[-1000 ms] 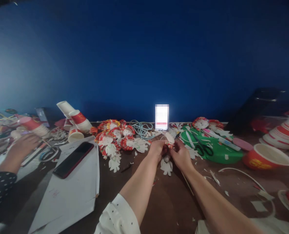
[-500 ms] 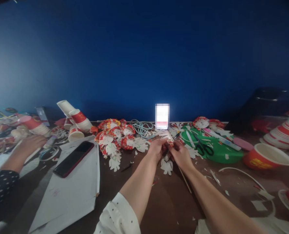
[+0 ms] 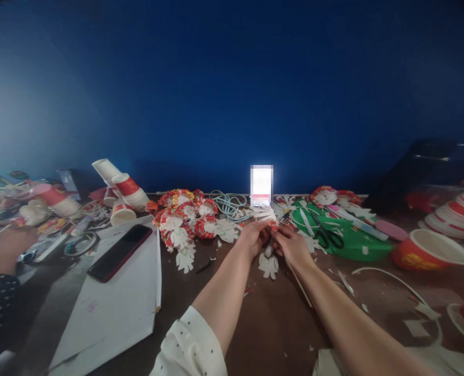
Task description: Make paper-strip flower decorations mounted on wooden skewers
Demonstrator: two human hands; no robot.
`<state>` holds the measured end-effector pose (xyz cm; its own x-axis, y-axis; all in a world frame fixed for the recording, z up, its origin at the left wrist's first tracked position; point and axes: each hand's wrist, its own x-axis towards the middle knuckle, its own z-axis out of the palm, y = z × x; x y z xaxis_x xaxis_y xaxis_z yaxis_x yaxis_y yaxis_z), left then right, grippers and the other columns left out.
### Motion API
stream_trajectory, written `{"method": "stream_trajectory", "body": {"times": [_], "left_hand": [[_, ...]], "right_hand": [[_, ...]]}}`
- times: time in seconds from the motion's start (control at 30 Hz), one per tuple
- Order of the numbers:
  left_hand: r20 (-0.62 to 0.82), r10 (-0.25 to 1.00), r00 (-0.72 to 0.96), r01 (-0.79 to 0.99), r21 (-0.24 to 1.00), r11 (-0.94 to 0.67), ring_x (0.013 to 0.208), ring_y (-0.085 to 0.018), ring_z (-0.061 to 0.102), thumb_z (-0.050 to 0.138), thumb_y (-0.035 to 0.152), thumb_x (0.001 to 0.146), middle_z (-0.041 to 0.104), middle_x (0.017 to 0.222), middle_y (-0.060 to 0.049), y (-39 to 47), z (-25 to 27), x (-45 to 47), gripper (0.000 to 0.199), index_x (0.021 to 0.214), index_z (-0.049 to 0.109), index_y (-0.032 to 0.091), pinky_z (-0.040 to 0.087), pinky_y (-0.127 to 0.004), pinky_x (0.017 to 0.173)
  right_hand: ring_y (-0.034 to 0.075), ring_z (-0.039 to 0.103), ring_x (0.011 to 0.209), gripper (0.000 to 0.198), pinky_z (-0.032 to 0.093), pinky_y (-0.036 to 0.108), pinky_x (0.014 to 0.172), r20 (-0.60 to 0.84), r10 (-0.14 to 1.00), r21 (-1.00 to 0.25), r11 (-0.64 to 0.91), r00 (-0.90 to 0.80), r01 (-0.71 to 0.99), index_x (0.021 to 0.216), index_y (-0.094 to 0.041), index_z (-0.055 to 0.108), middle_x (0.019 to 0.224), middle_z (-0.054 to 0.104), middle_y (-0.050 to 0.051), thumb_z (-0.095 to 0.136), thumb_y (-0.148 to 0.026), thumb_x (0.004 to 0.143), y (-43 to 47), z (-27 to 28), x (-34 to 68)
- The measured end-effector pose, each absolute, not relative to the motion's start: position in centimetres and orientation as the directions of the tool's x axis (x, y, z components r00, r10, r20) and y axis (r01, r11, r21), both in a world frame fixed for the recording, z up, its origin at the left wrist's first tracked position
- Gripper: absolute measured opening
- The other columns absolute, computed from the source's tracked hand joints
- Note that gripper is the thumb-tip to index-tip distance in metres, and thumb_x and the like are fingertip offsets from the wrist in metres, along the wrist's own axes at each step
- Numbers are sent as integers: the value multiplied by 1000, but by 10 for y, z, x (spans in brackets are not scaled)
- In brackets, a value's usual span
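Note:
My left hand (image 3: pixel 254 236) and my right hand (image 3: pixel 293 244) meet at the middle of the table, fingers closed on a small white and red paper piece (image 3: pixel 273 224). White cut strips fan out at its far side. The fingers partly hide the piece, so its full shape cannot be made out. Below the fingertips lies a white paper cut-out (image 3: pixel 269 266) with jagged ends. A thin stick (image 3: pixel 302 287) runs out from under my right hand. Left of my hands lie several paper figures (image 3: pixel 173 222) with red and white frilled edges.
A phone (image 3: pixel 120 253) rests on white paper sheets (image 3: pixel 110 313). Scissors (image 3: pixel 325 232) lie on a green sheet (image 3: pixel 365 251). A red paper bowl (image 3: pixel 423 256) stands at right, paper cups (image 3: pixel 132 190) at left. At far left are a co-worker's hands (image 3: pixel 8 243). A lit screen (image 3: pixel 262 183) stands behind.
My hands stay in nearly the same place, with the paper piece still between the fingers. At far left the co-worker's hand has drawn back to the left.

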<state>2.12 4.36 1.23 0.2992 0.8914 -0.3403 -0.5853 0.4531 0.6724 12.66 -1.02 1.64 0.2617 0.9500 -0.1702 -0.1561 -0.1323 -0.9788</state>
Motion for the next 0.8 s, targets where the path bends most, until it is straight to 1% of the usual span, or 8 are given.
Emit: {"method": "stream_trajectory", "body": {"times": [0.1, 0.23, 0.3, 0.4, 0.5, 0.63, 0.73, 0.8], "left_hand": [[-380, 876, 299, -597, 642, 482, 51, -6, 52, 78, 17, 77, 62, 64, -2, 42, 16, 19, 14, 76, 65, 11, 44, -18, 50], [-423, 851, 311, -595, 612, 521, 51, -6, 51, 75, 17, 80, 58, 62, 0, 41, 22, 17, 14, 76, 64, 11, 45, -17, 53], [-413, 857, 309, -573, 639, 514, 53, -6, 51, 77, 14, 78, 59, 64, 0, 41, 21, 17, 12, 78, 65, 10, 44, -18, 54], [-387, 876, 289, -549, 683, 482, 53, -6, 51, 79, 14, 75, 60, 64, -1, 42, 18, 18, 13, 78, 66, 10, 43, -18, 54], [-381, 886, 263, -544, 700, 463, 53, -6, 50, 79, 14, 74, 58, 62, 0, 42, 15, 20, 13, 75, 66, 10, 43, -18, 54], [-380, 892, 246, -540, 710, 452, 55, -7, 52, 81, 16, 71, 59, 62, 0, 41, 18, 21, 16, 76, 67, 10, 43, -17, 53], [-397, 884, 248, -507, 724, 468, 53, -7, 53, 83, 20, 70, 58, 59, 0, 40, 21, 20, 19, 75, 68, 11, 42, -17, 51], [-407, 878, 250, -484, 733, 478, 51, -7, 52, 85, 21, 69, 57, 58, 0, 39, 22, 20, 20, 73, 67, 12, 41, -17, 49]], "right_hand": [[11, 40, 39, 39, 27, 24, 37, -161, 950, -976, -113, 266, -186, 85, -19, 73, 46, 50, -4, 75, -48, 59, -7, 15, 128], [13, 40, 42, 35, 27, 27, 39, -126, 961, -988, -101, 245, -113, 79, -22, 68, 49, 50, -3, 69, -53, 62, -6, 15, 130], [14, 40, 43, 36, 27, 27, 40, -123, 960, -990, -102, 250, -96, 80, -22, 67, 50, 49, -3, 68, -54, 63, -6, 14, 130], [13, 40, 42, 38, 26, 27, 41, -130, 957, -986, -97, 258, -138, 82, -21, 68, 49, 48, -4, 71, -54, 62, -6, 12, 130], [12, 39, 41, 37, 25, 26, 40, -137, 959, -975, -87, 249, -203, 82, -21, 68, 48, 48, -5, 76, -49, 60, -6, 11, 130], [12, 42, 44, 35, 25, 24, 40, -129, 958, -966, -63, 256, -252, 82, -20, 70, 50, 50, -5, 77, -43, 58, -6, 12, 130], [12, 41, 43, 38, 27, 25, 40, -133, 957, -974, -78, 257, -215, 87, -19, 73, 48, 50, -5, 75, -47, 61, -8, 15, 130], [12, 40, 41, 43, 28, 26, 41, -132, 957, -985, -97, 260, -142, 91, -18, 75, 47, 50, -5, 74, -50, 63, -10, 18, 131]]}}
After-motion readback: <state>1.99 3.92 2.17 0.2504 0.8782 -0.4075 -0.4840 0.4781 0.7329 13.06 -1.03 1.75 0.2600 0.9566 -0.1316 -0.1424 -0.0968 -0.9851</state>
